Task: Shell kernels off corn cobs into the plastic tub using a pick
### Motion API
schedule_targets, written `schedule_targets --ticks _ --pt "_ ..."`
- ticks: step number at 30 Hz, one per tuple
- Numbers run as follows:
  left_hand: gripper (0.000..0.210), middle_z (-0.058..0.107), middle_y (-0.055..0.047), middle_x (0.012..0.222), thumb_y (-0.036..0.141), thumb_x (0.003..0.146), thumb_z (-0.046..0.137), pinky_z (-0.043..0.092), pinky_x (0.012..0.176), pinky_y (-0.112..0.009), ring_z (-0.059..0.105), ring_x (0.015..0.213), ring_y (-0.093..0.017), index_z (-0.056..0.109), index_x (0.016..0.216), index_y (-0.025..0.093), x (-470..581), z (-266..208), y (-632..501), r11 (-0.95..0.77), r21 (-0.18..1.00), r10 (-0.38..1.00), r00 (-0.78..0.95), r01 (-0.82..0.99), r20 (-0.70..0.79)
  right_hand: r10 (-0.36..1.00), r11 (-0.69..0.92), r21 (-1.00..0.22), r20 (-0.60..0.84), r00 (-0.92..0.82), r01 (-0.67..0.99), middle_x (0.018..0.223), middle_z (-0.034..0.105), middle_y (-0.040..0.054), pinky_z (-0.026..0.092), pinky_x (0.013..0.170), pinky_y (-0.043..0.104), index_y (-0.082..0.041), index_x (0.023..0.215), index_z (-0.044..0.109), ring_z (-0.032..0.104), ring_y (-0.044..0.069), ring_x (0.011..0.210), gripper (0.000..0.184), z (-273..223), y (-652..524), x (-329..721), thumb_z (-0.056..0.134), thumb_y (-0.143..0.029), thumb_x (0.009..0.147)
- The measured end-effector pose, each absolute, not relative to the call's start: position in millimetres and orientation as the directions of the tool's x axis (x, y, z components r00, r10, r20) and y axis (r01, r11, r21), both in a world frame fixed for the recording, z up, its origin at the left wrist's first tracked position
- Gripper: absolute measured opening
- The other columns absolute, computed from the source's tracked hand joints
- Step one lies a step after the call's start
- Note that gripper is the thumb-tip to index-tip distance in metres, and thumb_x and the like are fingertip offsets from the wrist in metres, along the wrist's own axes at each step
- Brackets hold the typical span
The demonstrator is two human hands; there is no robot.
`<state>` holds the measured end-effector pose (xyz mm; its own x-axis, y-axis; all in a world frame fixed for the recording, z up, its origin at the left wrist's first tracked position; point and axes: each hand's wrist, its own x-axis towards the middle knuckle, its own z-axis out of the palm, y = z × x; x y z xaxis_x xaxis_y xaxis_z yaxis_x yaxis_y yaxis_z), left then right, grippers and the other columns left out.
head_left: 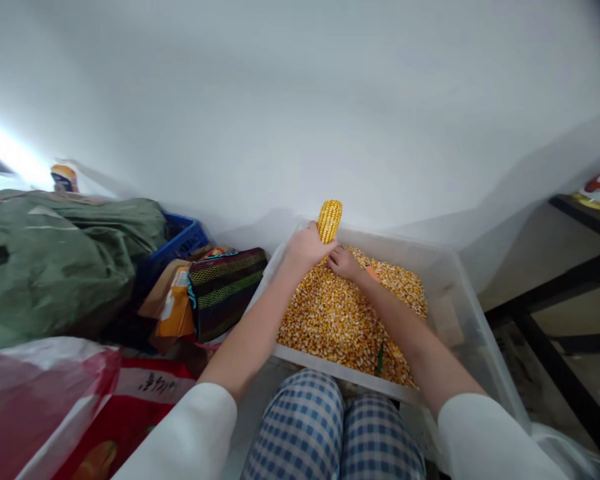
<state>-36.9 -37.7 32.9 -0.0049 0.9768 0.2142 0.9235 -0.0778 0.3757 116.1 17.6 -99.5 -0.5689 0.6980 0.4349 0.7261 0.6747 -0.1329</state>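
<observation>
Corn cob (329,221): near the middle of the frame, upright with a slight tilt, its visible upper part covered in kernels.
Left hand (310,248): fingers wrapped around the cob's lower part, holding it.
Right hand (345,263): fingers bent, close to the cob's lower end, just beside the left hand; whether they grip or merely touch it, I cannot tell.
Loose kernels (330,327): heaped below both hands, from centre to lower right of centre, inside the plastic box (443,280).
Slip risk: a loose left grip could let the cob twist or drop into the heap.
Spill risk: a hard push could flick kernels over the box's left wall, towards the striped mesh bag (230,290) at left of centre.
</observation>
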Motion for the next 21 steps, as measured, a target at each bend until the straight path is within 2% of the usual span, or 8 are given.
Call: schedule_targets --ticks 4,6,9,12,16,18,19,21 --pt "0.063 0.063 -0.016 0.100 0.058 0.075 0.051 0.042 0.081 -0.034 0.059 0.098 -0.030 0.047 0.118 0.012 -37 36 -40 -0.076 0.400 0.988 0.013 0.913 0.156 0.709 0.690 -0.189 0.373 -0.598 0.699 0.124 0.053 0.0106 0.032 0.100 0.038 -0.017 0.117 0.056 0.045 0.021 0.115 0.035 -83 3 124 0.036 -0.034 0.093" --pt "0.064 0.062 -0.017 0.100 0.059 0.075 0.051 0.042 0.082 -0.034 0.058 0.099 -0.030 0.047 0.117 0.012 -38 36 -38 -0.078 0.408 0.990 0.023 0.910 0.139 0.732 0.666 -0.167 0.334 -0.594 0.727 0.133 0.046 0.0089 0.027 0.104 0.040 -0.020 0.123 0.052 0.038 0.022 0.123 0.038 -72 -10 136 0.036 -0.036 0.093" --pt "0.065 0.063 -0.017 0.099 0.062 0.074 0.050 0.043 0.081 -0.034 0.058 0.099 -0.031 0.050 0.115 0.012 -39 31 -34 -0.101 0.395 0.989 0.047 0.913 0.142 0.837 0.496 -0.127 0.333 -0.435 0.859 0.143 0.033 0.0096 0.017 0.108 0.047 -0.020 0.134 0.041 0.024 0.026 0.133 0.045 -68 -29 169 0.035 -0.038 0.094" --pt "0.063 0.064 -0.018 0.096 0.060 0.072 0.052 0.044 0.081 -0.035 0.059 0.097 -0.033 0.054 0.110 0.010 -41 21 -28 -0.154 0.352 0.984 0.111 0.923 0.140 0.925 0.304 -0.123 0.275 -0.262 0.945 0.146 0.025 0.0138 0.018 0.107 0.048 -0.014 0.139 0.032 0.019 0.028 0.135 0.053 -82 -49 206 0.036 -0.039 0.093" --pt "0.062 0.065 -0.018 0.093 0.061 0.067 0.057 0.046 0.078 -0.038 0.061 0.093 -0.034 0.058 0.102 0.010 -43 5 -19 -0.166 0.327 0.984 0.136 0.930 0.110 0.964 0.240 -0.172 0.154 -0.215 0.955 0.132 0.045 0.0176 0.027 0.105 0.038 -0.008 0.124 0.049 0.036 0.025 0.126 0.046 -108 -71 234 0.034 -0.038 0.094" --pt "0.061 0.065 -0.019 0.095 0.060 0.064 0.060 0.047 0.078 -0.038 0.061 0.093 -0.034 0.058 0.100 0.011 -43 -1 -16 -0.152 0.399 0.987 0.122 0.904 0.100 0.968 0.220 -0.183 0.163 -0.191 0.958 0.118 0.055 0.0165 0.033 0.100 0.036 -0.008 0.111 0.057 0.045 0.024 0.115 0.037 -112 -78 236 0.039 -0.034 0.091" --pt "0.060 0.065 -0.018 0.095 0.060 0.064 0.061 0.047 0.076 -0.037 0.061 0.092 -0.033 0.058 0.099 0.011 -42 -3 -14 -0.133 0.479 0.991 0.108 0.868 0.080 0.969 0.204 -0.187 0.177 -0.171 0.961 0.112 0.057 0.0156 0.035 0.097 0.036 -0.009 0.105 0.059 0.048 0.024 0.110 0.032 -111 -81 235 0.043 -0.032 0.090" --pt "0.054 0.066 -0.016 0.091 0.057 0.069 0.059 0.050 0.069 -0.032 0.065 0.082 -0.027 0.055 0.099 0.012 -40 -5 -11 -0.050 0.737 0.993 0.110 0.675 -0.033 0.965 0.187 -0.196 0.219 -0.143 0.963 0.108 0.058 0.0145 0.037 0.094 0.035 -0.009 0.098 0.060 0.049 0.023 0.105 0.024 -106 -84 231 0.049 -0.027 0.085"
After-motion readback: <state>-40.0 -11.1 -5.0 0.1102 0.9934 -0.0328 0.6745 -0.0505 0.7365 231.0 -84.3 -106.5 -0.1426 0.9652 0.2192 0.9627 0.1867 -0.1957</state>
